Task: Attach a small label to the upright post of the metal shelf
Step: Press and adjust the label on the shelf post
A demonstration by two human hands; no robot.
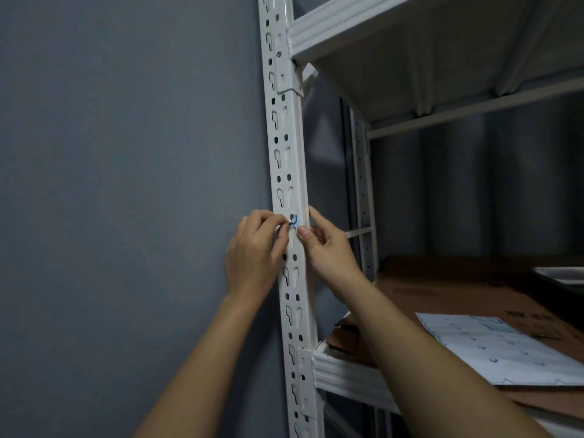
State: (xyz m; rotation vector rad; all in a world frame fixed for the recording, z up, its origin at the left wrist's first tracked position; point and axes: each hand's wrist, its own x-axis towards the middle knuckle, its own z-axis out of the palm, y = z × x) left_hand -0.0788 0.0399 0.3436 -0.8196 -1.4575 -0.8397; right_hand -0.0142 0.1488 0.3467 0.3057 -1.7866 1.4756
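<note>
The white slotted upright post point(286, 147) of the metal shelf runs top to bottom through the middle of the view. A small white label with a blue outline point(294, 220) lies on the post's front face at hand height. My left hand point(256, 251) sits at the post's left side and its fingertips pinch the label's left edge. My right hand point(325, 245) is at the post's right side, thumb on the front face just below the label, fingers behind the post's edge. Most of the label is hidden by my fingers.
A grey wall point(126, 184) fills the left. Right of the post, the lower shelf point(344, 371) carries flat brown cardboard point(458, 289) and a white sheet of blue-outlined labels point(493, 346). An upper shelf point(395, 33) hangs overhead. A rear post point(363, 200) stands behind.
</note>
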